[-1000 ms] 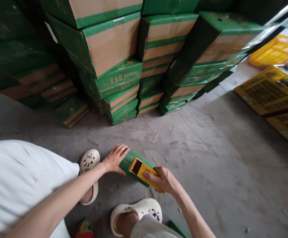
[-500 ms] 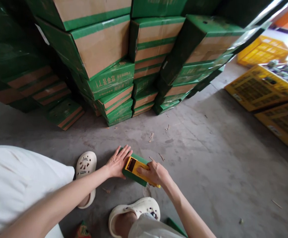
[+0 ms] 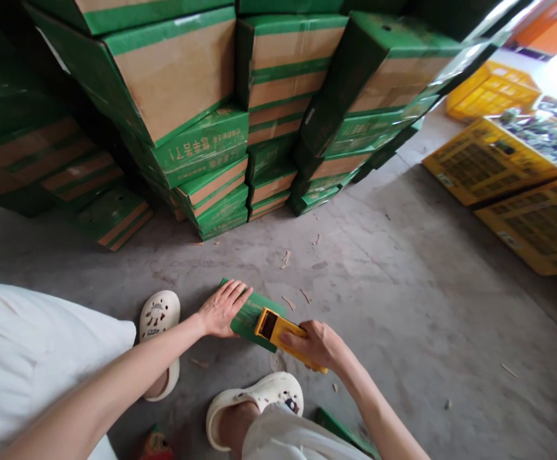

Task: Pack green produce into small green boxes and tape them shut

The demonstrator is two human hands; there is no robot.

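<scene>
A yellow tool (image 3: 283,328) slants over green cardboard (image 3: 250,319).

Storeroom or packing area, by the look of it: green-and-brown cartons (image 3: 173,70) stacked high, some film-wrapped; yellow crates (image 3: 474,160) at right, one heaped full; bare grey concrete floor (image 3: 393,287), scattered with scraps (image 3: 285,259).

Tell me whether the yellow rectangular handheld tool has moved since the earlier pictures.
Yes. The yellow rectangular handheld tool, held in the right hand, has shifted rightward and nearer the person, judged against the thin brown scraps on the grey floor.
</scene>
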